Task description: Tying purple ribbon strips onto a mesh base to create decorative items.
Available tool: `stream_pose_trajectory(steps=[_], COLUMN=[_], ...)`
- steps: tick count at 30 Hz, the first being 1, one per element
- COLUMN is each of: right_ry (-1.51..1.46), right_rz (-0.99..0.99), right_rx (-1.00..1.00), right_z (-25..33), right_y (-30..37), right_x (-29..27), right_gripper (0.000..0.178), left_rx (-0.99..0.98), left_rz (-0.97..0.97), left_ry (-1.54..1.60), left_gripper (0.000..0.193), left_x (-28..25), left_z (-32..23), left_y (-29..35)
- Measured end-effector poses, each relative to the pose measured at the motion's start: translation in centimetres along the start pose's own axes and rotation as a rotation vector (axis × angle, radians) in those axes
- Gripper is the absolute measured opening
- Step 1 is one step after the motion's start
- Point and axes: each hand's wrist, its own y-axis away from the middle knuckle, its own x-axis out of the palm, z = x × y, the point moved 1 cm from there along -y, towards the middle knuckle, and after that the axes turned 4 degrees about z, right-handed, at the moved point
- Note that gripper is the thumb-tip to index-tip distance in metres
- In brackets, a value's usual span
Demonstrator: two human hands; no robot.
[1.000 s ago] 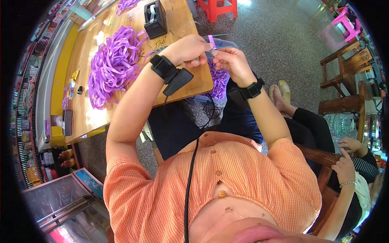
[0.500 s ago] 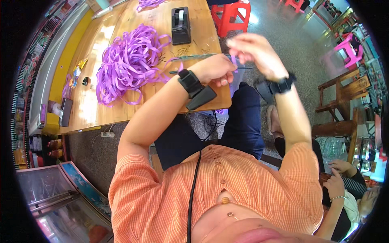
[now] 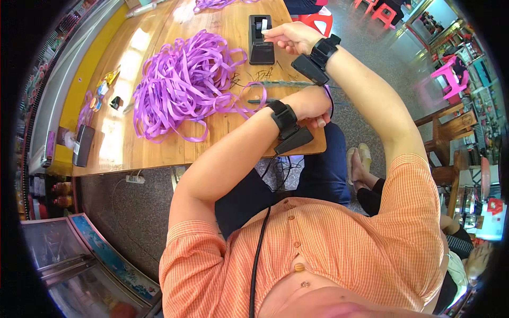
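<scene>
A large tangled heap of flat purple ribbon (image 3: 183, 87) lies on the wooden table. One strand runs from the heap to my left hand (image 3: 314, 103), which is curled closed near the table's right corner. A bit of purple shows at its far side; the fingers are partly hidden. My right hand (image 3: 297, 37) reaches over the far right edge, thumb and finger pinched at the end of the tape in a black tape dispenser (image 3: 262, 53). The pale tape (image 3: 264, 24) shows beside the fingertips.
More purple ribbon (image 3: 214, 4) lies at the table's far end. A dark pen-like stick (image 3: 261, 101) lies near my left wrist. A black box-shaped object (image 3: 83, 146) stands at the left edge. A red stool (image 3: 317, 22) stands beyond the table, and a seated person's legs (image 3: 366, 183) are at right.
My right hand has moved left and away from me, from beside my left hand to the tape dispenser. The view has shifted, so the table appears farther right.
</scene>
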Motion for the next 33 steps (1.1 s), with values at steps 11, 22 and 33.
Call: stream_pose_trajectory(steps=[11, 22, 33], right_ry=[-0.303, -0.176, -0.227], right_rz=[0.006, 0.005, 0.104], right_rx=[-0.095, -0.165, 0.073], right_z=[-0.6, 0.4, -2.8], right_y=[-1.7, 0.9, 4.9], right_x=[2.0, -0.1, 2.8], right_gripper=[0.018, 0.016, 0.026], left_rx=[0.103, 0.051, 0.182], left_rz=[-0.05, -0.052, 0.014], left_ry=[0.169, 0.151, 0.14], left_gripper=[0.024, 0.033, 0.027], left_x=[0.6, 0.6, 0.8], left_z=[1.8, 0.0, 3.4], left_y=[-0.1, 0.1, -2.8])
